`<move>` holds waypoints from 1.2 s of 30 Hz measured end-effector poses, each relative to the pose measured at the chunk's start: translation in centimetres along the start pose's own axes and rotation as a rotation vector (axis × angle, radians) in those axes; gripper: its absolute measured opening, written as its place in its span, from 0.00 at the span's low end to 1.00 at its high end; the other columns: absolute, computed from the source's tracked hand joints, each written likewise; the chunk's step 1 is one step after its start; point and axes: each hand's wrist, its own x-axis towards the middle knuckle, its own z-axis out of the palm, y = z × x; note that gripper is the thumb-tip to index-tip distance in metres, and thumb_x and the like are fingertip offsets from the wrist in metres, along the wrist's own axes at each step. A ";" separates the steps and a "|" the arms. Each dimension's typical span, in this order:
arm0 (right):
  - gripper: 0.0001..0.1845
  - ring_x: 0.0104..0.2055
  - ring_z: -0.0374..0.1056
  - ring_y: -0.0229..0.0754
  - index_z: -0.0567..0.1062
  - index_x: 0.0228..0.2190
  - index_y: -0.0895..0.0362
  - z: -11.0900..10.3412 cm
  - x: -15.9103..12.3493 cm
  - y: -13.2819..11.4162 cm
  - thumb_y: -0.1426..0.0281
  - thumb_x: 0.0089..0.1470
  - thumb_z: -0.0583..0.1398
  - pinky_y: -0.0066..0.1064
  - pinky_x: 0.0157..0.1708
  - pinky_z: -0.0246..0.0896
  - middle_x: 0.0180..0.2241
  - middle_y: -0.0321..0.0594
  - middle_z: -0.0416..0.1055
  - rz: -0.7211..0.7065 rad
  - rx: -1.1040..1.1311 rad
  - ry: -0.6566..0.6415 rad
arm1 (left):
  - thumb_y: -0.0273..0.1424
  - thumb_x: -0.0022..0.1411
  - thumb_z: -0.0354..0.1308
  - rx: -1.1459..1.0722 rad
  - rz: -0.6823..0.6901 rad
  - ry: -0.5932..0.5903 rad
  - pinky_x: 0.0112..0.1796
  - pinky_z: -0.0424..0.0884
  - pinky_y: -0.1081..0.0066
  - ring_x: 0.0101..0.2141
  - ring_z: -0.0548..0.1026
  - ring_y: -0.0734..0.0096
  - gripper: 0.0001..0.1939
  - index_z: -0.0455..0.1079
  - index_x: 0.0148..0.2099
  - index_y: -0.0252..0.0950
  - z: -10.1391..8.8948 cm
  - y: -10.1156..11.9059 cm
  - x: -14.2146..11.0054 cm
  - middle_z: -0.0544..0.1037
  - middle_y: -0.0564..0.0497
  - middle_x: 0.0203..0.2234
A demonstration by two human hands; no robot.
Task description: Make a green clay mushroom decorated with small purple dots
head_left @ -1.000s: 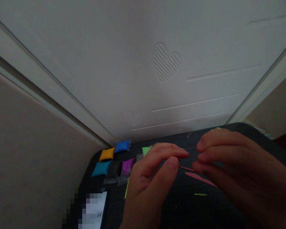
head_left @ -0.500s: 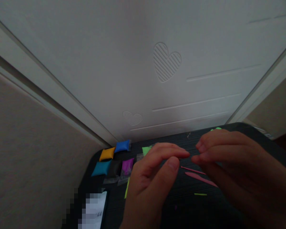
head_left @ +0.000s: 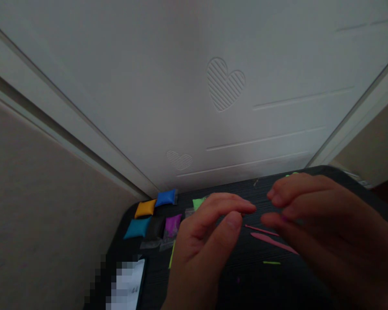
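My left hand (head_left: 203, 241) is raised over the dark table, thumb and curled fingers closed near their tips; what they hold, if anything, is hidden. To its right, my right hand (head_left: 333, 219) pinches a tiny purple piece of clay (head_left: 283, 218) between thumb and finger. A small gap separates the two hands' fingertips. Beneath and between them lie a thin pink stick tool (head_left: 261, 230) and a pink modelling knife (head_left: 273, 243), the knife partly covered by my right hand. A short yellow-green strip (head_left: 271, 262) rests nearer to me, and a purple speck (head_left: 238, 280) is faintly visible.
Left on the table (head_left: 158, 267) are soft packets: blue (head_left: 166, 197), yellow (head_left: 145, 208), teal (head_left: 137, 228), black (head_left: 155, 228) and purple (head_left: 173, 225). A green packet (head_left: 198, 203) is partly behind my left hand. A phone (head_left: 129, 280) lies front left. A white panel (head_left: 148, 86) rises behind.
My right hand's fingertips came closer together, then parted a little, and the purple piece now shows between them. My left hand has stayed almost still.
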 end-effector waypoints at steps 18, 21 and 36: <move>0.11 0.37 0.64 0.36 0.70 0.33 0.59 -0.5 0.1 0.2 0.80 0.44 0.60 0.28 0.34 0.60 0.32 0.36 0.68 -0.039 -0.027 -0.087 | 0.27 0.54 0.53 0.037 -0.007 0.022 0.36 0.63 0.72 0.36 0.69 0.69 0.08 0.74 0.30 0.40 0.2 0.1 0.0 0.75 0.52 0.30; 0.12 0.35 0.64 0.35 0.69 0.31 0.58 -0.2 0.1 0.3 0.81 0.41 0.62 0.28 0.32 0.61 0.30 0.35 0.68 -0.016 0.001 -0.058 | 0.27 0.54 0.53 0.033 -0.001 0.017 0.36 0.64 0.71 0.36 0.69 0.68 0.08 0.74 0.30 0.39 0.1 0.1 0.0 0.75 0.51 0.30; 0.18 0.38 0.64 0.33 0.70 0.39 0.54 -0.7 0.3 0.3 0.79 0.44 0.61 0.23 0.35 0.63 0.36 0.35 0.67 -0.074 -0.092 -0.227 | 0.26 0.52 0.52 -0.254 -0.175 -0.121 0.40 0.64 0.65 0.35 0.68 0.66 0.09 0.75 0.31 0.38 0.7 -0.1 -0.2 0.72 0.49 0.29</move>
